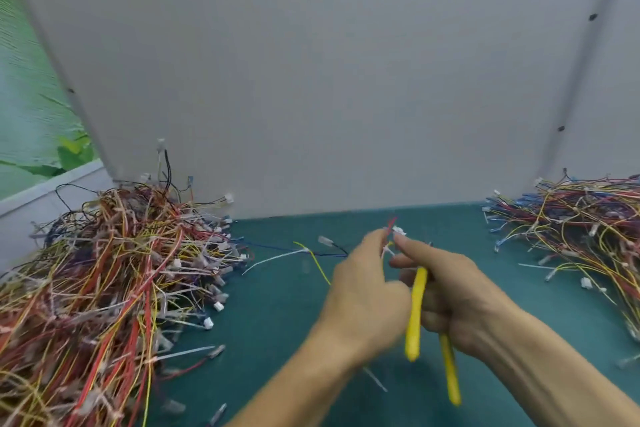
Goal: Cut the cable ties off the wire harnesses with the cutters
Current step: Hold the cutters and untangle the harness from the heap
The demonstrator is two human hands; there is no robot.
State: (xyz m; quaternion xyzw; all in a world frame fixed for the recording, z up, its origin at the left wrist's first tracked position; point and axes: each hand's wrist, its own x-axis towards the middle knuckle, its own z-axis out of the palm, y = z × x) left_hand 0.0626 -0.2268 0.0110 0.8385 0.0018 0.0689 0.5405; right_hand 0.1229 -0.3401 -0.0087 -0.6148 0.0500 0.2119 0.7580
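Partition (pixel 329 80): plain grey panels filling the upper and middle frame, with a few dark fixing spots.
Mat (pixel 277 305): dark green surface across the lower frame.
Left pile (pixel 104 281): large tangled heap of harnesses at lower left, mostly red, orange and yellow wires with white connectors and pale cable ties sticking out.
Right pile (pixel 581 218): flatter heap at the right edge, with yellow, red and blue wires.
Right hand (pixel 450 291): lower centre, fingers curled round the cutters, index finger reaching towards the held harness.
Left hand (pixel 363 291): just beside it, fingertips pinching the held harness; blurred.
Cutters (pixel 414 319): two yellow handles hanging down below the hands, cutting head hidden.
Held harness (pixel 393 229): thin red wires and a white connector, above the fingertips at centre.
Loose wires (pixel 311 253): yellow, white and blue strands on the mat, left of the hands.
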